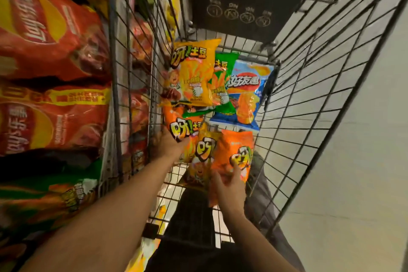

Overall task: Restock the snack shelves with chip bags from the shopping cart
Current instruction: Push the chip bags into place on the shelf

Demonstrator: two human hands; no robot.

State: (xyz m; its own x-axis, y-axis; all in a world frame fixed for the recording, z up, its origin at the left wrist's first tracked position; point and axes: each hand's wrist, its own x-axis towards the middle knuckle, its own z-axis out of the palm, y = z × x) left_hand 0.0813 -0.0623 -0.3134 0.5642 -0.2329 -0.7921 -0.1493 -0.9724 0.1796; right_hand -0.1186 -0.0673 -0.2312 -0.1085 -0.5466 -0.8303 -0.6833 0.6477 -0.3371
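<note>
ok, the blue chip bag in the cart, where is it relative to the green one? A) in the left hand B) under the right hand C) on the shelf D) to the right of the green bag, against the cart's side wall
D: the blue bag lies in the cart just right of the green bag, by the wire side; neither hand touches it.

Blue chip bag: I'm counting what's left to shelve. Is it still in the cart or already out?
In the cart. The blue chip bag lies inside the wire cart, beside the green bag; neither hand touches it.
</note>
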